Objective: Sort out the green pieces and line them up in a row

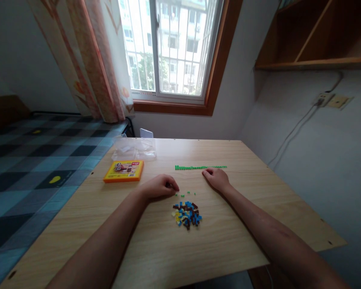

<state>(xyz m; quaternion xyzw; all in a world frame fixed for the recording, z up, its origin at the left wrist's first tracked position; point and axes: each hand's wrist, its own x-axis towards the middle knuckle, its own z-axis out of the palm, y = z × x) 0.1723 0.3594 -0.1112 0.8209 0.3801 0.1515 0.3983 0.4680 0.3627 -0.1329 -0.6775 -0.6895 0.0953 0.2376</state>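
Small green building bricks [184, 168] stand in a long row across the table. Just in front of the row's right half is my right hand [217, 178], its thumb and index finger pinched together; anything between them is too small to make out. My left hand [161, 186] rests on the wood with curled fingers, the tips beside a few loose green bricks [182, 196]. Whether those fingers hold a brick is hidden. Closer to me lies a loose pile of blue, brown and yellow bricks [187, 214], touched by neither hand.
An orange and yellow box [124, 171] lies at the table's left, with clear plastic trays [134, 148] behind it. The wooden table [228, 237] stands under a window, between a checked bed [57, 156] and the right wall, where a shelf [315, 60] hangs.
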